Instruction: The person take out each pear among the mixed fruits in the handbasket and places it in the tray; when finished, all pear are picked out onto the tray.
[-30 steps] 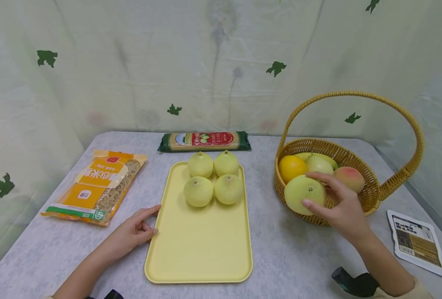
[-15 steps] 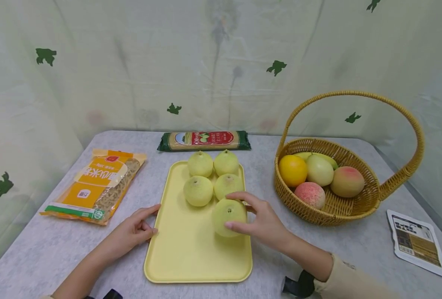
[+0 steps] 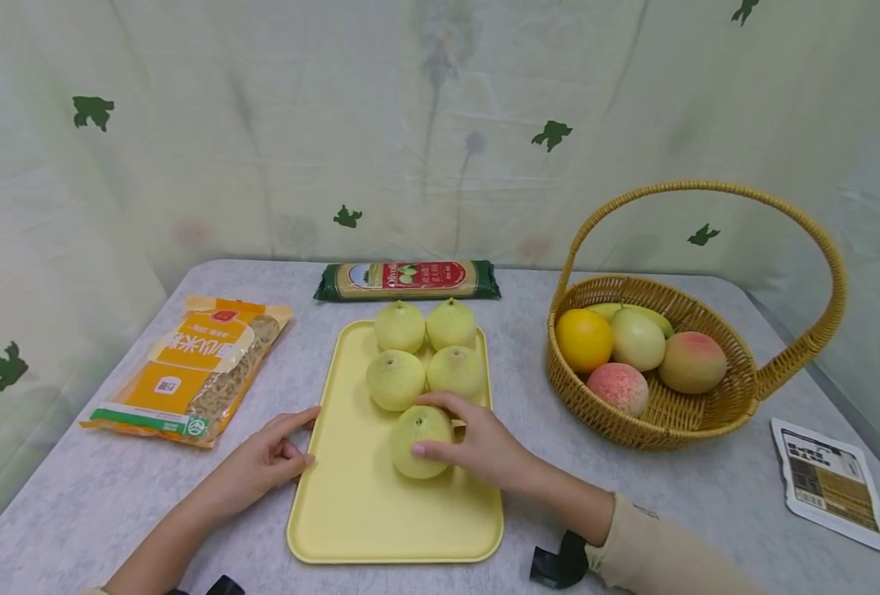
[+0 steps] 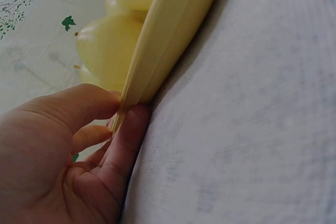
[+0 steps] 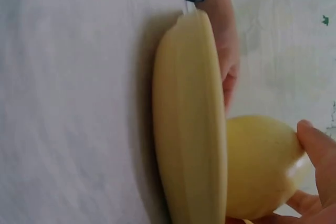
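Note:
My right hand [image 3: 487, 446] grips a round pale yellow-green fruit [image 3: 416, 450] over the middle of the yellow tray [image 3: 380, 529]. In the right wrist view this fruit [image 5: 262, 166] stands right at the tray's rim line, with thumb and fingers round it. Several like fruits [image 3: 395, 380] sit in two rows at the tray's far end, just beyond the held one. At the tray's left edge, my left hand [image 3: 264, 463] pinches the rim. The left wrist view shows its fingers [image 4: 131, 129] on the outside of the tray wall.
A wicker basket [image 3: 648, 434] with a tall handle stands at the right, holding an orange, a banana, peaches and a pale green pear-like fruit. Food packets lie around: an orange bag [image 3: 194, 372] left, a pasta packet [image 3: 410, 281] behind, a white pouch [image 3: 830, 483] right.
My right hand has carried the fruit from over the basket leftward to the tray, uncovering a pink peach in the basket. The left hand has stayed at the tray's edge.

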`<state>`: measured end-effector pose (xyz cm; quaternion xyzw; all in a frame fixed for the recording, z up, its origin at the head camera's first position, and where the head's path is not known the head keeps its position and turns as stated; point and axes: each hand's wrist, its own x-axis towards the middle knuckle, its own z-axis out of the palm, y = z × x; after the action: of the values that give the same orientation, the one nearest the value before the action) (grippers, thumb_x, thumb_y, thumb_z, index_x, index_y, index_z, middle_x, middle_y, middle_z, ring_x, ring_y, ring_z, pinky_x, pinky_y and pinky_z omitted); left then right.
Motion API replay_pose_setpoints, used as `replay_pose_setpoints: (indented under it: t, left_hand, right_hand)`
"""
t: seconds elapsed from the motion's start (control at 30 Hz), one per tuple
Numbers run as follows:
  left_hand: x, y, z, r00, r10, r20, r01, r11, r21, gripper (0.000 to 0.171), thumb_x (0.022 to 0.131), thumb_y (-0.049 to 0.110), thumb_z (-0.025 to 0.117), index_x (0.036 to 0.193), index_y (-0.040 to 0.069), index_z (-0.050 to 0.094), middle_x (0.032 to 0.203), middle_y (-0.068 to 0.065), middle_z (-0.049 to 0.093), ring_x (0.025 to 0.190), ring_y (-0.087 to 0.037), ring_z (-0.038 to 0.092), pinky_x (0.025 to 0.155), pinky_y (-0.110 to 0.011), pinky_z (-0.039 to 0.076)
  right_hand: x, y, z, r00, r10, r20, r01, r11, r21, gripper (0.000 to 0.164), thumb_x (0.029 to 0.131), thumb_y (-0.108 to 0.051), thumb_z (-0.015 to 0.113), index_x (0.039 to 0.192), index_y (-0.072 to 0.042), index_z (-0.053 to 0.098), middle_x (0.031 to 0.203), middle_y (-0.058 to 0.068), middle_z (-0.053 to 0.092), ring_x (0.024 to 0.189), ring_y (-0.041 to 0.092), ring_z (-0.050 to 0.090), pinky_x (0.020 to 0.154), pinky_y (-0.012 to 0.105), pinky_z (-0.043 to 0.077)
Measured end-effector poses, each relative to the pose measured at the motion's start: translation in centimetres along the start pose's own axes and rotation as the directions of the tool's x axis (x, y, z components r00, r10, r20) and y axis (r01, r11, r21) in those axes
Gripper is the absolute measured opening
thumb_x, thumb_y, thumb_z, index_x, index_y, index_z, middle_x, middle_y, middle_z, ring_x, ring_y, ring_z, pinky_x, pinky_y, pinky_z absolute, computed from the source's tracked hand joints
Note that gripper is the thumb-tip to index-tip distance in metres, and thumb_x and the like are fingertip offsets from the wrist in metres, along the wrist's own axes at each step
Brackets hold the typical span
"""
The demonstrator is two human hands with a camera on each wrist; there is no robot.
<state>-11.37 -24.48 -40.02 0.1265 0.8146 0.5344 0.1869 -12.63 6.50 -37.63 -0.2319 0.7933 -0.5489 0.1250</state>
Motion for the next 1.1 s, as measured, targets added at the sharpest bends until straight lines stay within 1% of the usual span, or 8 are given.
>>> replay_pose_setpoints:
  t: [0.13,0.23,0.33,0.57,0.7,0.83,1.0,1.1]
  left_hand:
    - [0.0,0.0,0.0,1.000,0.002,0.010,-0.002,1.000,-0.002,0.065,0.086,0.017,0.061,0.141,0.006,0.028,0.132,-0.019,0.029,0.074,-0.018,0.053,0.062,-0.026,0.046]
    - [0.0,0.1,0.0,1.000,-0.004,0.007,0.004,1.000,0.001,0.065,0.086,0.017,0.061,0.141,0.006,0.028,0.131,-0.019,0.029,0.074,-0.018,0.052,0.061,-0.026,0.046]
    - [-0.1,0.1,0.0,1.000,-0.008,0.007,0.008,1.000,0.002,0.065,0.086,0.017,0.061,0.141,0.006,0.027,0.131,-0.019,0.029,0.074,-0.018,0.052,0.061,-0.026,0.045]
    - [0.0,0.0,0.0,1.000,-0.012,0.003,0.012,1.000,0.004,0.065,0.086,0.017,0.062,0.141,0.008,0.028,0.132,-0.017,0.029,0.075,-0.018,0.052,0.061,-0.026,0.046]
    - [0.0,0.0,0.0,1.000,0.005,0.010,-0.005,1.000,-0.001,0.065,0.087,0.017,0.061,0.141,0.006,0.027,0.133,-0.019,0.028,0.074,-0.017,0.052,0.061,-0.026,0.045]
    - [0.0,-0.1,0.0,1.000,0.017,0.015,-0.017,1.000,-0.001,0.065,0.087,0.018,0.061,0.141,0.006,0.026,0.133,-0.020,0.028,0.074,-0.016,0.052,0.060,-0.025,0.045]
    - [0.0,0.0,0.0,1.000,0.013,0.016,-0.013,1.000,0.005,0.065,0.087,0.017,0.061,0.141,0.006,0.027,0.134,-0.020,0.027,0.074,-0.017,0.051,0.060,-0.025,0.045]
    - [0.0,0.0,0.0,1.000,0.006,0.006,-0.006,1.000,0.012,0.065,0.086,0.017,0.061,0.141,0.007,0.028,0.134,-0.019,0.028,0.074,-0.017,0.051,0.059,-0.025,0.045]
  right_hand:
    - [-0.1,-0.3,-0.8,0.995,0.030,0.094,-0.026,0.999,-0.045,0.061,0.076,-0.034,0.072,0.130,-0.023,0.047,0.128,-0.008,0.044,0.109,0.012,0.046,0.087,0.030,0.040]
    - [-0.2,-0.4,-1.2,0.986,0.023,0.162,-0.014,0.998,-0.055,0.065,0.077,-0.025,0.073,0.133,-0.021,0.042,0.134,-0.007,0.038,0.116,0.012,0.041,0.089,0.030,0.039]
    - [-0.1,-0.4,-1.2,0.980,-0.001,0.199,0.012,0.999,-0.052,0.067,0.077,-0.018,0.072,0.135,-0.017,0.038,0.135,-0.005,0.035,0.116,0.011,0.039,0.088,0.028,0.040]
    - [0.1,-0.3,0.0,0.987,-0.040,0.158,0.058,0.992,-0.110,0.066,0.076,-0.031,0.073,0.132,-0.016,0.041,0.126,-0.005,0.042,0.107,0.011,0.042,0.085,0.025,0.040]
    - [0.1,-0.5,0.8,0.990,-0.051,0.133,0.063,0.994,-0.090,0.066,0.075,-0.031,0.073,0.129,-0.014,0.041,0.121,-0.003,0.043,0.100,0.013,0.045,0.077,0.026,0.045]
    - [0.0,-0.7,1.4,0.992,-0.059,0.113,0.075,0.987,-0.142,0.067,0.073,-0.039,0.072,0.128,-0.015,0.041,0.117,-0.004,0.044,0.097,0.012,0.045,0.075,0.026,0.045]
    - [-0.4,-1.4,0.7,0.992,-0.035,0.121,0.061,0.973,-0.221,0.069,0.075,-0.048,0.067,0.131,-0.020,0.038,0.124,-0.006,0.043,0.104,0.012,0.044,0.083,0.030,0.041]
    - [-1.0,-2.2,-0.7,0.992,-0.082,0.092,0.101,0.971,-0.216,0.064,0.080,-0.044,0.064,0.132,-0.017,0.039,0.128,-0.004,0.042,0.110,0.015,0.044,0.089,0.033,0.039]
